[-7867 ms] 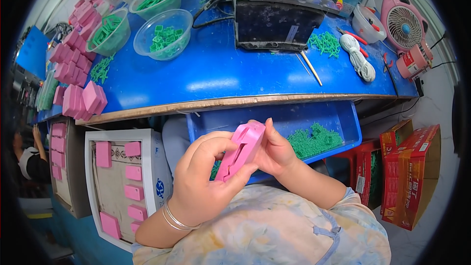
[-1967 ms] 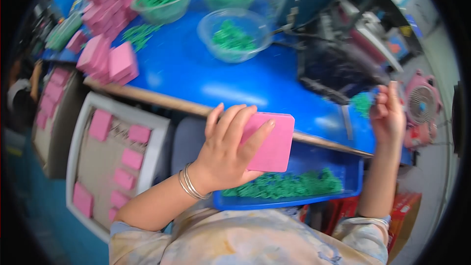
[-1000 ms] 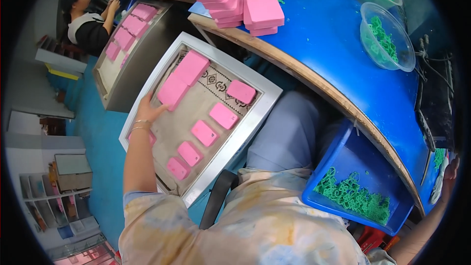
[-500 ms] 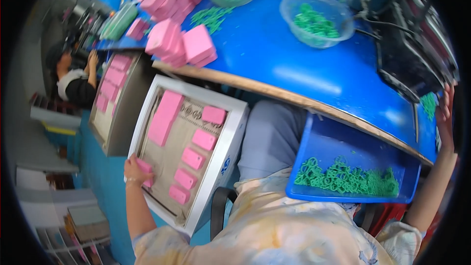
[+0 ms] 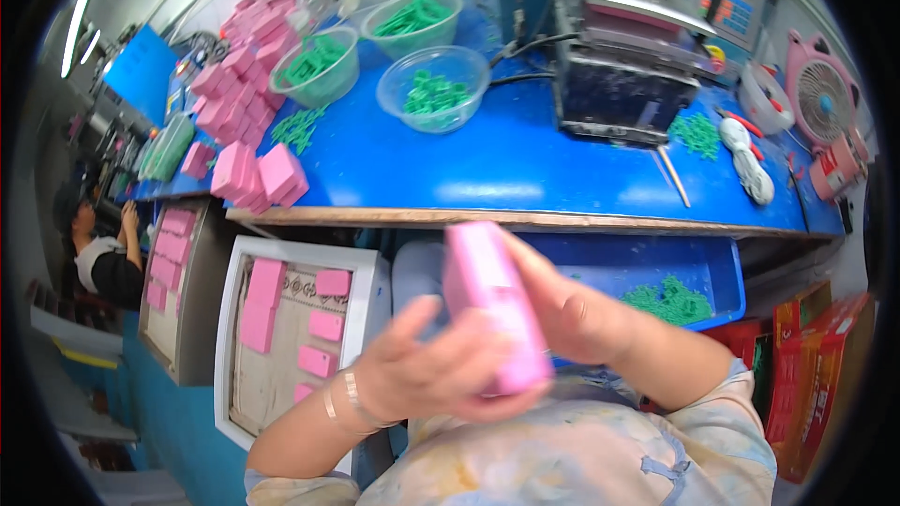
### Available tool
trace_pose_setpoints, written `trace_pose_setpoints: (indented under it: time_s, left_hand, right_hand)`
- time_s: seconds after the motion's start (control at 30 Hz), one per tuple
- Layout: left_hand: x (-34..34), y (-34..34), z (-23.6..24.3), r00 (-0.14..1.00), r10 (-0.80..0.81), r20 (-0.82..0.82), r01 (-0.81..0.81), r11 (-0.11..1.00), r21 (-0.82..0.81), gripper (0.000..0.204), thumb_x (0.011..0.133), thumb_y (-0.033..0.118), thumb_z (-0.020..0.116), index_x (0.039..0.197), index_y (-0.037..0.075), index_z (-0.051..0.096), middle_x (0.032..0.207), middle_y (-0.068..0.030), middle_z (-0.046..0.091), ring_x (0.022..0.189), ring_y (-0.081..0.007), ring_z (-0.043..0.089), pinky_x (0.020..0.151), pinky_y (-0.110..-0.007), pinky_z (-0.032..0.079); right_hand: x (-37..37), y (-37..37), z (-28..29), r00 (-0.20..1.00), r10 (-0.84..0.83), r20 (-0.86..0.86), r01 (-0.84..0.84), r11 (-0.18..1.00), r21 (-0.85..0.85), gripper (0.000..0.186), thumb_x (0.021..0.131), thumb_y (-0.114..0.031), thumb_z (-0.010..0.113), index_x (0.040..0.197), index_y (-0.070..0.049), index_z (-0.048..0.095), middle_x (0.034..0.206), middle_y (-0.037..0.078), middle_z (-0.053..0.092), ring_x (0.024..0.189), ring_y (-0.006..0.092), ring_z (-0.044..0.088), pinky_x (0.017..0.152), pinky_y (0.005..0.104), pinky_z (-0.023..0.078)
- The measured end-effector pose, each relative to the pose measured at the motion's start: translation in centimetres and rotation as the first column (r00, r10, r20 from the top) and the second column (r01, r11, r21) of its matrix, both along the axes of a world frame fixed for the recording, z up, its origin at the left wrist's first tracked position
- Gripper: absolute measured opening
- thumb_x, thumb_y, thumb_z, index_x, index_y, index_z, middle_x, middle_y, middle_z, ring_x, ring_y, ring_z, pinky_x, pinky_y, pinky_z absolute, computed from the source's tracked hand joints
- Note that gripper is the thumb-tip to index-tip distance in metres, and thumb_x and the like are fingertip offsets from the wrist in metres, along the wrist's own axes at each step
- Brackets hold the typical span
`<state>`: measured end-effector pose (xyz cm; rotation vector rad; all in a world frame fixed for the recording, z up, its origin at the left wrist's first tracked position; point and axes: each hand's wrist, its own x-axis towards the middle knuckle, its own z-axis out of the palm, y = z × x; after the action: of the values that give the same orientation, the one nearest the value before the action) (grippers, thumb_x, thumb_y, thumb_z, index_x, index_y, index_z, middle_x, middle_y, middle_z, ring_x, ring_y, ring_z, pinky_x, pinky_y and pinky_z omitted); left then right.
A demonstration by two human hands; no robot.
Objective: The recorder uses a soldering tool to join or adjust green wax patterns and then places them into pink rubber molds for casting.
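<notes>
In front of my chest a long pink block [image 5: 492,305] is held on end, blurred by motion. My left hand [image 5: 427,365] grips its near left side, fingers curled around the lower part. On the other side my right hand [image 5: 572,314] presses against it, with the thumb showing and the fingers partly hidden behind it. To the left is a white-framed tray [image 5: 298,319] bearing one long pink slab [image 5: 262,305] and several small pink blocks [image 5: 326,325]. Below my right hand a blue bin [image 5: 600,258] holds a heap of green loop-shaped pieces [image 5: 670,302].
A blue table [image 5: 412,178] carries stacked pink blocks [image 5: 230,98], clear bowls [image 5: 433,122] of green pieces and a black press-like machine [image 5: 623,75]. At the right are a wooden stick [image 5: 673,176], pliers [image 5: 741,122] and a pink fan [image 5: 821,98]. Another person [image 5: 105,258] sits far left.
My left hand has come from the tray to my chest, and my right hand from the table's far right; both now hold a pink block. The view has turned rightward.
</notes>
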<state>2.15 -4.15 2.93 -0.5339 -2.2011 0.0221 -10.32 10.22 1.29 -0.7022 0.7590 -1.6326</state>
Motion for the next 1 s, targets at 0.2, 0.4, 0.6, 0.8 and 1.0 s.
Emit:
trace_pose_setpoints:
  time_s: [0.2, 0.4, 0.6, 0.8, 1.0]
  left_hand:
    - [-3.9, 1.8, -1.4, 0.945, -0.175, 0.278, 0.091, 0.952, 0.291, 0.075, 0.071, 0.032, 0.073, 0.135, 0.033, 0.034, 0.129, -0.0167, 0.038, 0.124, -0.034, 0.037, 0.103, -0.046, 0.025]
    - [-4.5, 6.0, -0.5, 0.514, -0.789, 0.338, -0.355, 0.163, 0.921, 0.114, 0.063, 0.03, 0.08, 0.143, 0.007, 0.001, 0.139, -0.0156, 0.023, 0.129, -0.0301, 0.028, 0.103, -0.041, 0.027]
    - [-4.7, 5.8, -2.7, 0.553, -0.787, 0.272, -0.392, 0.042, 0.919, 0.103, 0.07, 0.039, 0.074, 0.143, 0.007, 0.009, 0.137, -0.0111, 0.027, 0.124, -0.0233, 0.035, 0.096, -0.036, 0.037]
    - [-4.9, 6.2, -1.6, 0.539, -0.808, 0.236, -0.416, -0.012, 0.909, 0.104, 0.072, 0.046, 0.07, 0.143, 0.003, 0.006, 0.139, -0.0127, 0.025, 0.126, -0.024, 0.032, 0.1, -0.037, 0.032]
    - [-5.2, 6.0, -1.7, 0.556, -0.817, 0.153, -0.394, -0.097, 0.914, 0.099, 0.075, 0.044, 0.065, 0.142, 0.002, 0.006, 0.141, -0.0136, 0.023, 0.129, -0.0247, 0.028, 0.106, -0.037, 0.021]
  right_hand:
    - [-1.3, 3.7, -0.2, 0.92, -0.324, 0.22, 0.345, 0.937, -0.063, 0.085, 0.077, -0.036, 0.063, 0.141, -0.008, 0.015, 0.124, 0.009, 0.041, 0.113, 0.0173, 0.041, 0.097, 0.0339, 0.033]
    - [-0.7, 3.4, -1.0, 0.556, -0.738, -0.382, 0.691, 0.666, -0.281, 0.074, 0.074, -0.017, 0.069, 0.135, -0.013, 0.027, 0.132, 0.012, 0.026, 0.117, 0.0202, 0.039, 0.098, 0.0356, 0.033]
    - [-0.8, 3.0, -1.2, 0.685, -0.673, -0.279, 0.672, 0.731, -0.113, 0.075, 0.068, -0.011, 0.073, 0.131, -0.012, 0.032, 0.14, 0.011, 0.022, 0.114, 0.0199, 0.042, 0.094, 0.0386, 0.038]
    - [-1.5, 3.9, -0.9, 0.694, -0.663, -0.281, 0.644, 0.746, -0.169, 0.068, 0.071, -0.015, 0.073, 0.129, -0.007, 0.041, 0.142, 0.016, 0.021, 0.123, 0.0207, 0.035, 0.099, 0.0378, 0.032]
    - [-2.1, 3.8, -0.9, 0.737, -0.628, -0.251, 0.601, 0.778, -0.18, 0.07, 0.073, -0.013, 0.072, 0.133, -0.005, 0.039, 0.143, 0.023, 0.016, 0.13, 0.0223, 0.026, 0.103, 0.0359, 0.027]
